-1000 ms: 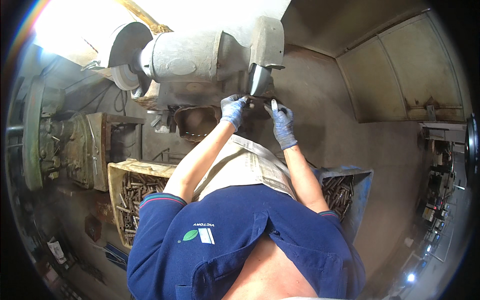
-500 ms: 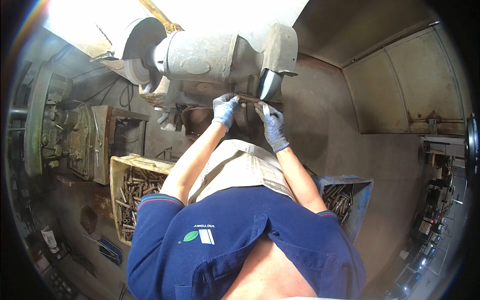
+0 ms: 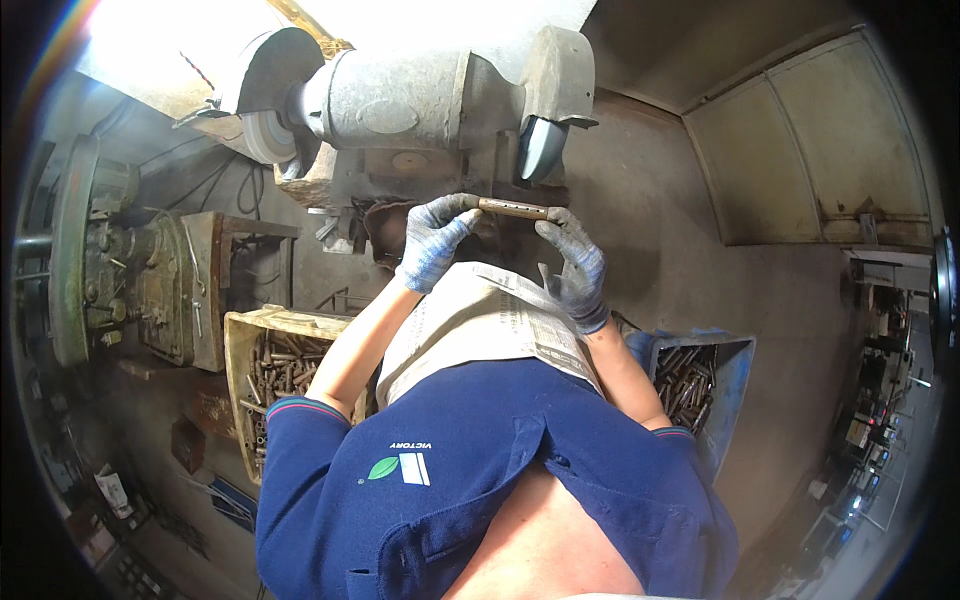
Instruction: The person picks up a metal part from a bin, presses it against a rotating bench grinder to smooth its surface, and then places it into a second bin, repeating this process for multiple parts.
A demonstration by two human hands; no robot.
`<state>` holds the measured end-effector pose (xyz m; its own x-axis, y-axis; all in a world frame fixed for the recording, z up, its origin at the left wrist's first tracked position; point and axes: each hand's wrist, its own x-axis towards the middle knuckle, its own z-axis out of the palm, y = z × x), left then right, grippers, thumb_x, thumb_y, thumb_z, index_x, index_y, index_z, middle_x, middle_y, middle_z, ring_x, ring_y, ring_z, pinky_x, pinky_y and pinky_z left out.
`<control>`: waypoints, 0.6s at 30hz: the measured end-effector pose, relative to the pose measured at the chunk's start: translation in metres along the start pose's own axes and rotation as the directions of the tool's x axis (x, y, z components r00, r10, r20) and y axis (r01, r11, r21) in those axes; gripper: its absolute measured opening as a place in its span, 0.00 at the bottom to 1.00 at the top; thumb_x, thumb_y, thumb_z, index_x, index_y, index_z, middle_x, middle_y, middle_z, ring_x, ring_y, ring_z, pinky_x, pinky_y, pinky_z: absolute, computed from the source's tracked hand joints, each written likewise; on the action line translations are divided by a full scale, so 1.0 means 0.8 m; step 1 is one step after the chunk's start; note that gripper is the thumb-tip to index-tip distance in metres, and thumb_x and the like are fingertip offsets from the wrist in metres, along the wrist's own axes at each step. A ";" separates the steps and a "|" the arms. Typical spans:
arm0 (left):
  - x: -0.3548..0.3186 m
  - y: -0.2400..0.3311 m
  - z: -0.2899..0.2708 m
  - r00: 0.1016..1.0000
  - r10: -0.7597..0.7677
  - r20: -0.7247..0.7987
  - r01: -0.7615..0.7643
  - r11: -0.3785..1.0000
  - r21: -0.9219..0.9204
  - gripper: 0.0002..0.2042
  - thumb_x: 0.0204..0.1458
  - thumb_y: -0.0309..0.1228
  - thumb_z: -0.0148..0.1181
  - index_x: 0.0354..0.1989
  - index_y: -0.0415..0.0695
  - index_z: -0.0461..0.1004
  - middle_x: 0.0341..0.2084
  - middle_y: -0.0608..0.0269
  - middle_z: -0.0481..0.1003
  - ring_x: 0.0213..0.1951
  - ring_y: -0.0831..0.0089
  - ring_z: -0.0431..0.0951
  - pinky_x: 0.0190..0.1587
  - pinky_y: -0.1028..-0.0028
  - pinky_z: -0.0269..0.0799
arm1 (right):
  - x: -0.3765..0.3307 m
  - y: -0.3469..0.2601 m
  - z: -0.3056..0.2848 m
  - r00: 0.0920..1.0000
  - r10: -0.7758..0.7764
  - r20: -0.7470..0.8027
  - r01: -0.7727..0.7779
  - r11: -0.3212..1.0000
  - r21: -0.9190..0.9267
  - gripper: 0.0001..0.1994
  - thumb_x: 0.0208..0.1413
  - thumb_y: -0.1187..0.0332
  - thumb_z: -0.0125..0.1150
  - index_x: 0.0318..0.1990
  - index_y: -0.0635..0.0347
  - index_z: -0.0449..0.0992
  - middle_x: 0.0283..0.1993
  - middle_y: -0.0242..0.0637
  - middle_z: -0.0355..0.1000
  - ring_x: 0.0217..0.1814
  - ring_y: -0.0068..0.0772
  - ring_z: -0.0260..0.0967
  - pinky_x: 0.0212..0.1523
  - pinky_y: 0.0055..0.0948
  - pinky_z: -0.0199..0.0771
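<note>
Between my two gloved hands I hold a short brown metal tube (image 3: 513, 208) with a row of small dark holes along it. My left hand (image 3: 435, 238) pinches its left end. My right hand (image 3: 577, 264) grips the right end between thumb and fingers. The tube lies nearly level, apart from the bench grinder (image 3: 400, 97) beyond it. The grinder's right wheel (image 3: 543, 150) shows under its guard, just past my right hand. At the grinder's left end is a pale wheel (image 3: 268, 137).
A yellowish crate (image 3: 238, 375) of metal tubes stands at my left, and a blue crate (image 3: 735, 385) of similar pieces at my right. A green machine (image 3: 155, 285) stands farther left. Beige metal panels (image 3: 845, 150) line the right side. A pale apron (image 3: 470, 325) covers my lap.
Both hands have drawn back from the grinder's right wheel toward me with the tube. The tube's row of holes now faces up into view, and the hands have moved farther apart.
</note>
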<state>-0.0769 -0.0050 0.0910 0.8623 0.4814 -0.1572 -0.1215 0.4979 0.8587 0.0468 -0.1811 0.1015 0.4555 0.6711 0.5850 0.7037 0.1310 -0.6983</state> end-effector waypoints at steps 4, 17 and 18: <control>-0.002 0.010 0.007 0.999 -0.043 -0.007 0.043 0.999 -0.032 0.08 0.52 0.24 0.57 0.36 0.32 0.74 0.27 0.58 0.77 0.28 0.75 0.77 0.34 0.77 0.75 | 0.002 -0.011 -0.007 1.000 -0.007 0.011 0.007 1.000 0.013 0.19 0.50 0.60 0.62 0.44 0.64 0.75 0.49 0.49 0.69 0.54 0.45 0.67 0.54 0.35 0.66; 0.023 -0.024 0.014 0.972 0.231 0.039 -0.227 0.889 0.397 0.05 0.49 0.24 0.59 0.34 0.37 0.76 0.24 0.67 0.76 0.26 0.86 0.71 0.29 0.82 0.69 | -0.029 0.024 0.003 0.904 0.425 -0.045 -0.359 0.813 0.459 0.12 0.55 0.72 0.55 0.45 0.68 0.74 0.54 0.43 0.65 0.55 0.34 0.65 0.54 0.33 0.68; 0.026 -0.026 0.015 0.968 0.246 0.042 -0.241 0.881 0.408 0.05 0.49 0.24 0.59 0.34 0.37 0.76 0.24 0.67 0.76 0.26 0.86 0.70 0.29 0.82 0.69 | -0.031 0.031 0.005 0.919 0.388 -0.068 -0.335 0.861 0.383 0.11 0.55 0.73 0.55 0.44 0.68 0.75 0.54 0.43 0.66 0.55 0.34 0.65 0.54 0.33 0.68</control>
<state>-0.0506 -0.0143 0.0759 0.8257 0.5585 0.0792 -0.1145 0.0284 0.9930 0.0507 -0.1916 0.0677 0.7289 0.6179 0.2949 0.2444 0.1676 -0.9551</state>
